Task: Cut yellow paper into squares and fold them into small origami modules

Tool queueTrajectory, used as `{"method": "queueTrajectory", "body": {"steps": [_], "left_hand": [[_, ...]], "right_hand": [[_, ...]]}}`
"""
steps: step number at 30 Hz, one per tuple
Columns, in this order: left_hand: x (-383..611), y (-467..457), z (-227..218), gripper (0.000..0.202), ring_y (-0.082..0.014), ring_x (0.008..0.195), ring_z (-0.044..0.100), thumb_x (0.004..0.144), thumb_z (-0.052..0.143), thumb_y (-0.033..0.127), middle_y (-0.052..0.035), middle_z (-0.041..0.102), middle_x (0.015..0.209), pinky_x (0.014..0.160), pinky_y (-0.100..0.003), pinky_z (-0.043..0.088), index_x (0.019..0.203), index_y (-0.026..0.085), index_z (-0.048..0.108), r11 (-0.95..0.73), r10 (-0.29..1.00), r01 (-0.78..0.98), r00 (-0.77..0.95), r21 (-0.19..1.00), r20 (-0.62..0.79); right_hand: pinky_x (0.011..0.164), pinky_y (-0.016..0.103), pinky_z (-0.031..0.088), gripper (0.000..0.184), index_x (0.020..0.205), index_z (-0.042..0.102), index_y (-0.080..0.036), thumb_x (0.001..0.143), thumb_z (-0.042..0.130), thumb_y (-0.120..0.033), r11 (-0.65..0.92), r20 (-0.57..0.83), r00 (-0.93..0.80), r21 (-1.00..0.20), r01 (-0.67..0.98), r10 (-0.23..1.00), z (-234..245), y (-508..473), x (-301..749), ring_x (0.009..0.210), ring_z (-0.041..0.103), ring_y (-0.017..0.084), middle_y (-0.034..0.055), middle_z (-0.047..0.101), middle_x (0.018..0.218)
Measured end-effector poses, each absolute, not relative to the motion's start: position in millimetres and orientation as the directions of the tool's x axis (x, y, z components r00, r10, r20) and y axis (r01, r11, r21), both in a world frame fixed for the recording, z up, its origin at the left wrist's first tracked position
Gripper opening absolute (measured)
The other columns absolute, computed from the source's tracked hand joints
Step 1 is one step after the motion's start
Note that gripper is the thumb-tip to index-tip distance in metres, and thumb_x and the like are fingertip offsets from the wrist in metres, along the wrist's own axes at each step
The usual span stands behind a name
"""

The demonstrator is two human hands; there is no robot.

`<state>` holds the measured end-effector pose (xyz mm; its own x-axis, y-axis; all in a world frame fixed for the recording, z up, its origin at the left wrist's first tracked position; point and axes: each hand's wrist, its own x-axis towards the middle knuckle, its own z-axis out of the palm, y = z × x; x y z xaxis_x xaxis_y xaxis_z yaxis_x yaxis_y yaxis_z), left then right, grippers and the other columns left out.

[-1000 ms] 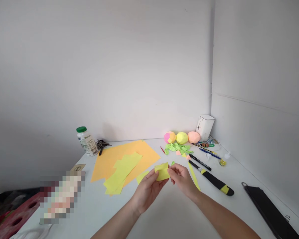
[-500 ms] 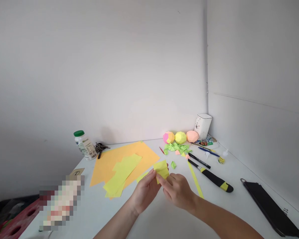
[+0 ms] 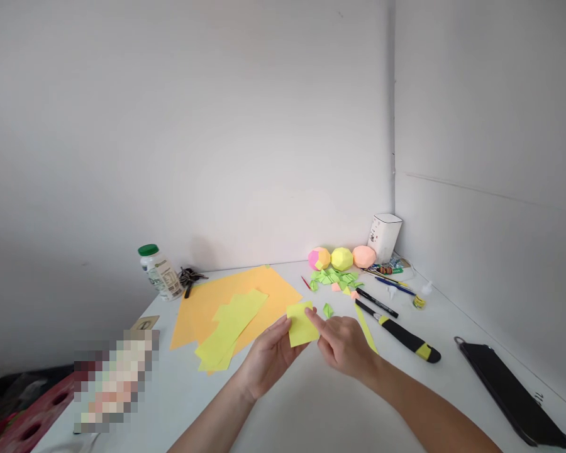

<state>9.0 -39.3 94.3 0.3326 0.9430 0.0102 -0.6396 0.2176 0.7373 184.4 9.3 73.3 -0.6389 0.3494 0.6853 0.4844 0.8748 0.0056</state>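
Observation:
A small square of yellow paper (image 3: 300, 330) is held up over the table, its face toward me. My left hand (image 3: 270, 355) grips it from the left, thumb on the front edge and fingertips partly showing behind the right side. From the right, my right hand (image 3: 346, 346) reaches over with its index finger stretched onto the paper's upper right part. Its other fingers are curled in, and its thumb sits below the index finger. Just beyond the paper lies a small folded green paper piece (image 3: 327, 310).
Orange sheets (image 3: 283, 292) with yellow paper strips (image 3: 238, 321) lie left. Behind are folded green pieces (image 3: 334, 277) and paper balls (image 3: 342, 258). A utility knife (image 3: 408, 336), black pen (image 3: 377, 303) and black case (image 3: 509, 393) lie right. A white bottle (image 3: 163, 274) stands back left.
My right index finger has moved from the paper's lower left to its upper right. The paper now looks flatter and sits slightly farther left.

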Motion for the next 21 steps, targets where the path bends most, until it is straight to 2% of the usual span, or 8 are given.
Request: {"method": "queueTrajectory", "body": {"steps": [9, 15, 21], "left_hand": [[5, -37, 86, 0.033, -0.0265, 0.127, 0.043, 0.092, 0.045, 0.029, -0.0092, 0.057, 0.129, 0.107, -0.043, 0.031, 0.118, 0.016, 0.061, 0.233, 0.942, -0.682, 0.336, 0.694, 0.013], [5, -37, 89, 0.033, -0.0276, 0.127, 0.042, 0.092, 0.046, 0.028, -0.011, 0.056, 0.13, 0.107, -0.042, 0.031, 0.116, 0.014, 0.061, 0.226, 0.943, -0.671, 0.333, 0.706, 0.015], [5, -37, 86, 0.033, -0.0278, 0.128, 0.041, 0.092, 0.046, 0.028, -0.0111, 0.054, 0.131, 0.108, -0.043, 0.03, 0.118, 0.014, 0.061, 0.218, 0.943, -0.673, 0.333, 0.707, 0.025]], "right_hand": [[0.047, 0.027, 0.023, 0.067, 0.145, 0.023, -0.017, 0.08, 0.037, -0.006, 0.841, 0.526, -0.742, 0.089, 0.534, 0.416, 72, 20, 188, 0.05, 0.045, 0.015, -0.0007, 0.055, 0.059], [0.047, 0.028, 0.024, 0.068, 0.145, 0.013, -0.016, 0.081, 0.034, -0.006, 0.847, 0.536, -0.739, 0.079, 0.526, 0.409, 70, 23, 188, 0.051, 0.046, 0.015, -0.0011, 0.058, 0.063], [0.048, 0.027, 0.025, 0.068, 0.145, 0.012, -0.015, 0.081, 0.034, -0.006, 0.851, 0.527, -0.747, 0.08, 0.519, 0.406, 68, 23, 188, 0.053, 0.047, 0.015, -0.0015, 0.058, 0.064]]}}
